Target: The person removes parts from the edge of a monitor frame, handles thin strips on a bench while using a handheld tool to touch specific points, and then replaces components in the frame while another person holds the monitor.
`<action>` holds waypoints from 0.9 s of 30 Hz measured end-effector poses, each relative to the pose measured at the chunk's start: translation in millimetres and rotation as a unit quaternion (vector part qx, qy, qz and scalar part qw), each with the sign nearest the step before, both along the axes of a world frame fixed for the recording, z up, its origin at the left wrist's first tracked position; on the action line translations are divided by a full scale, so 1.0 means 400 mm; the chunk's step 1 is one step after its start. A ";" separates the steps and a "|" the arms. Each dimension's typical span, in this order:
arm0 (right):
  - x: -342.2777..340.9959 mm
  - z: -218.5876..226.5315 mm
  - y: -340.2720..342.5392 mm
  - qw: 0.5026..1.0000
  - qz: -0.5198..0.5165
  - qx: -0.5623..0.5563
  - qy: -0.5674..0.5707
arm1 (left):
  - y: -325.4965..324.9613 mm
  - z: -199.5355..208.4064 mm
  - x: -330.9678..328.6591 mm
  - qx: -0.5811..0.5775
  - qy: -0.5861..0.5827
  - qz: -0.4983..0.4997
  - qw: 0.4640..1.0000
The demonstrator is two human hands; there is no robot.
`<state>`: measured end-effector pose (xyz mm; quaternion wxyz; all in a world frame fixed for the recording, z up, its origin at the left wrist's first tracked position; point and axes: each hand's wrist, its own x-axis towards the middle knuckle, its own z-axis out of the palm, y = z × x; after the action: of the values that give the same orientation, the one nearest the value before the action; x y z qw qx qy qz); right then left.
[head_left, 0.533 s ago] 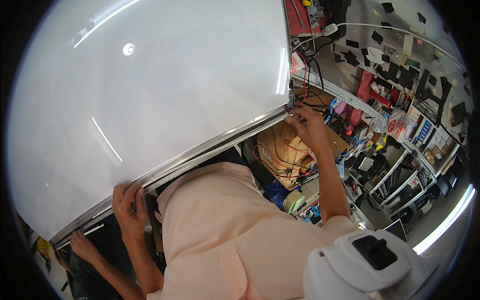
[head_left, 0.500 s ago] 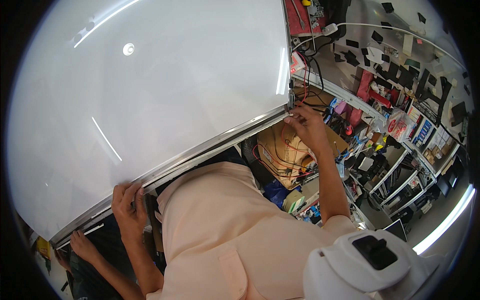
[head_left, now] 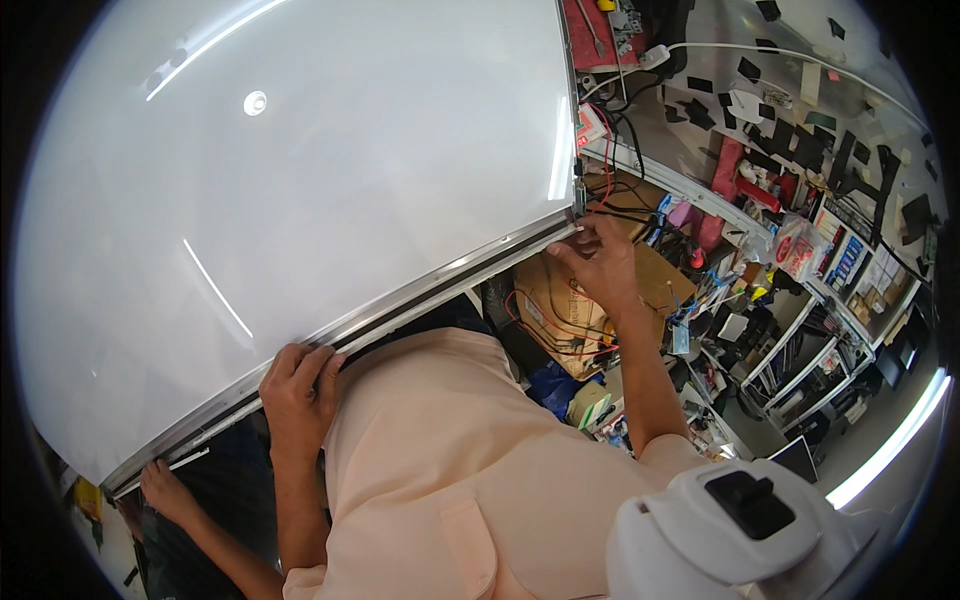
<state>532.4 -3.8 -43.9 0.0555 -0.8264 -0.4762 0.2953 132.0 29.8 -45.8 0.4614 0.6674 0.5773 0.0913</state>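
A large glossy white panel (head_left: 330,180) fills the left and middle of the view, with a silver metal edge along its near side. A long narrow metal strip (head_left: 440,297) runs slantwise along that edge, with a dark gap between the two. My left hand (head_left: 298,392) is closed on the strip left of the middle, fingertips over the panel's edge. At the panel's right corner my right hand (head_left: 605,262) pinches the strip's end between thumb and fingers. Another person's hand (head_left: 170,492) touches the strip near its left end.
Black and red cables (head_left: 625,140) hang by the panel's right corner, above a brown cardboard box (head_left: 565,310). A cluttered shelf rack (head_left: 800,350) stands at the right. Black scraps (head_left: 800,150) lie scattered on a grey surface at the upper right.
My left hand has slid along the edge to the right and up. My right hand has shifted slightly down and left, still at the corner. The other person's hand stays in place.
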 end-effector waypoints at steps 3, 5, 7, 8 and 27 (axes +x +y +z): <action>0.009 -0.012 -0.011 1.000 0.004 0.006 -0.006 | 0.006 -0.005 0.005 0.022 0.004 0.011 1.000; 0.007 -0.013 -0.010 1.000 -0.020 0.003 0.003 | 0.009 -0.008 0.012 0.032 0.008 0.024 0.999; 0.003 -0.015 -0.011 0.999 -0.041 -0.001 0.009 | 0.011 -0.008 0.015 0.037 0.009 0.027 0.999; 0.002 -0.016 -0.013 0.999 -0.050 -0.002 0.009 | 0.011 -0.008 0.016 0.040 0.009 0.028 0.999; 0.080 0.044 0.062 0.986 0.149 -0.044 0.066 | 0.004 -0.003 0.071 0.015 -0.038 -0.033 0.999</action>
<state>564.5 21.1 -26.4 0.0052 -0.7266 -0.5758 0.3749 160.4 31.6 -46.8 0.4758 0.6892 0.5353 0.1100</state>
